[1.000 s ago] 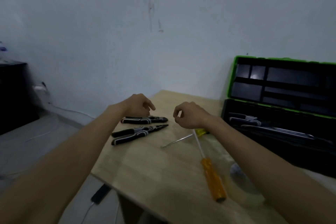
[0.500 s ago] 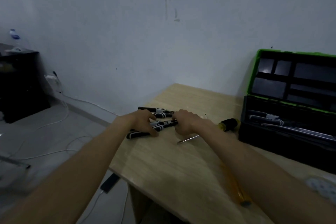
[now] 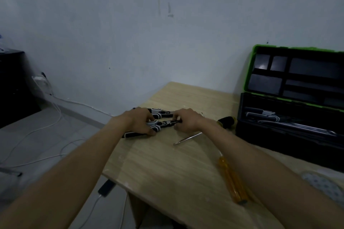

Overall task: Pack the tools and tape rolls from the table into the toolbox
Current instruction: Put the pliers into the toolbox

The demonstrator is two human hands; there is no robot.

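Pliers (image 3: 160, 123) at left edge of table (image 3: 167, 163), well apart from toolbox (image 3: 260, 135); left hand (image 3: 137, 122) curled round handles, right hand (image 3: 188, 121) pinching nose. Risk: handles splaying on lift, sweeping second pair (image 3: 163, 113) off edge.

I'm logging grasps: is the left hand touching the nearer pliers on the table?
Touching. The head view shows the left hand lying over the handles of the nearer pliers, its fingers curled onto the grips with no gap.

No text, label or number is legible on anything here.
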